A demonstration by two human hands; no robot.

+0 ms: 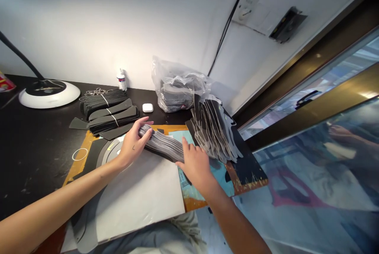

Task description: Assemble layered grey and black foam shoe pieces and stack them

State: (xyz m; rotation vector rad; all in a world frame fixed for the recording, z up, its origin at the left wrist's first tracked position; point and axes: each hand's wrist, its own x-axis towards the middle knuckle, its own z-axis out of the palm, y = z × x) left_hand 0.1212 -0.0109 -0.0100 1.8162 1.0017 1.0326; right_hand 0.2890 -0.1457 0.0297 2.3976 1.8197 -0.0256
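A fanned stack of thin grey cut pieces lies slantwise above a white board. At the stack's left end, my left hand is closed, thumb on the near side and fingers over the far side. My right hand grips the right end between thumb and fingers, the index finger stretched along it. Curved grey pieces show beneath my left forearm. To the right of my right hand, a loose heap of larger dark grey cut pieces is spread out.
Rubber-banded bundles of black pieces sit at the back left, near a small white bottle and a white case. A clear plastic bag holds more pieces. A lamp base stands left; a glass panel borders the right.
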